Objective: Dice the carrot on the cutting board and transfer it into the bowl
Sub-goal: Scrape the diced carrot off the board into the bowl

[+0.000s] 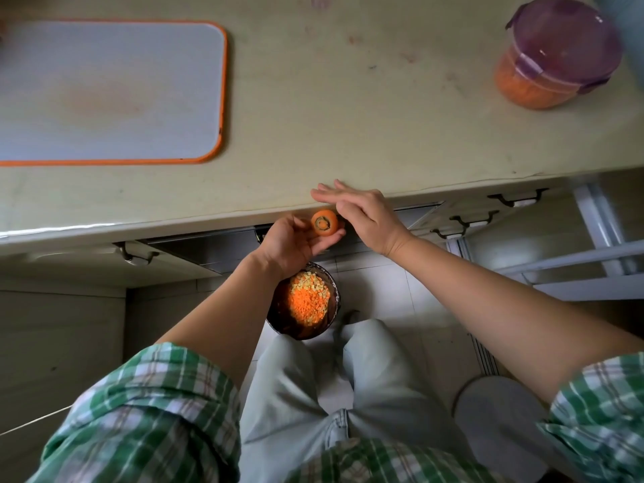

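We judge the job to be almost finished. The cutting board (111, 92), at ten o'clock on the pale surface (348, 116), lies bare, with only a faint orange stain in its middle and no slices or cubes on it. The bowl (302, 332) sits low, at six o'clock from the hands, below the edge of the surface and just ahead of our knees. We cannot tell what it rests on. It carries a good heap of diced carrot (308, 303), orange and paler yellow bits together, so the dicing and the transfer look largely done.

What remains of the whole carrot is a short carrot stub (324, 223), its cut stem end facing up at us. Our left hand (291, 244) holds it with thumb and fingers curled around it, just off the near edge of the surface and directly above the bowl. Our right hand (364, 217) is at three o'clock from the stub, close beside it, fingers straight and together, holding nothing, their tips reaching over the edge of the surface.

No knife is in view. A lidded container (554, 64) with shredded orange contents stands at one o'clock, well apart from everything else.

What seems left is to decide about the stub: back to the board for a few last cuts, or set aside as the woody top
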`<state>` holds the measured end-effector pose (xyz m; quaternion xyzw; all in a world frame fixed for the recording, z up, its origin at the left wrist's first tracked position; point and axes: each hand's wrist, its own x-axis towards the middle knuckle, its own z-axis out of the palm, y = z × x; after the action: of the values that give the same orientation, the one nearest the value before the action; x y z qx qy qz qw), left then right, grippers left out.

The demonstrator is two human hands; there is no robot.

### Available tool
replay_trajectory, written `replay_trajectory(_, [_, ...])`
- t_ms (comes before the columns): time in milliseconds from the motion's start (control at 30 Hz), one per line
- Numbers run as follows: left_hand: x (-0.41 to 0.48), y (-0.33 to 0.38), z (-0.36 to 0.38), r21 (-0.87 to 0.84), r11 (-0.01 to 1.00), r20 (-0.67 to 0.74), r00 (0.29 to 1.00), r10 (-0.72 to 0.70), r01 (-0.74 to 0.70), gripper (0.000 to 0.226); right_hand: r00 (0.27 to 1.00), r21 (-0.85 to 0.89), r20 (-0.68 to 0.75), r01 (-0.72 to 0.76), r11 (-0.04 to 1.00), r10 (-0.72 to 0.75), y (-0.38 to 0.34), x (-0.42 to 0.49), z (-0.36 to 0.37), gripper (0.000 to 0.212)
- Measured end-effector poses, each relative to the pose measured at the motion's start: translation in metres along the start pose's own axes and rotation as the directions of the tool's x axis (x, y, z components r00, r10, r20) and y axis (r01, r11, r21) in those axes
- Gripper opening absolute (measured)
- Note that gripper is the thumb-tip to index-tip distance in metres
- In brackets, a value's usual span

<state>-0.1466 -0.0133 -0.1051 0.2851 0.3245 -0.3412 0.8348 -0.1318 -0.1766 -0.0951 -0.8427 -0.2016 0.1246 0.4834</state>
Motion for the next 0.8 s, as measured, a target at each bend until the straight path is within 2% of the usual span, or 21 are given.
replay_trajectory(167, [-0.005,0.004,-0.002,0.081,0.996,-0.006,0.999,0.037,-0.037,0.037,0.999,0.005,0.002,0.038,0.999,-0.038,-0.005,-0.008,0.004,0.044])
replay_trajectory(367, [-0.016,0.003,-0.009,0.199,0.977,-0.041,0.996,0.080,-0.071,0.035,0.993,0.011,-0.110,0.045,0.999,-0.043,-0.024,-0.020,0.015,0.041])
replay_trajectory(467, [-0.024,-0.004,-0.026,0.300,0.953,-0.116,0.991,0.070,-0.033,0.033,0.985,-0.010,-0.152,-0.085,0.996,0.083,-0.021,-0.023,0.028,0.038])
replay_trajectory(567, [-0.027,-0.018,-0.046,0.385,0.923,-0.268,0.959,0.091,0.020,0.028,0.947,0.007,-0.102,-0.304,0.953,0.303,-0.007,-0.023,0.046,0.030])
replay_trajectory(633, [-0.024,-0.028,-0.059,0.460,0.885,-0.357,0.927,0.115,0.068,0.027,0.916,-0.038,-0.054,-0.399,0.916,0.397,0.004,-0.024,0.059,0.030])
replay_trajectory(800, [-0.009,-0.043,-0.076,0.547,0.822,-0.431,0.895,0.117,0.156,0.025,0.857,-0.107,0.074,-0.502,0.858,0.510,0.023,-0.026,0.081,0.032])
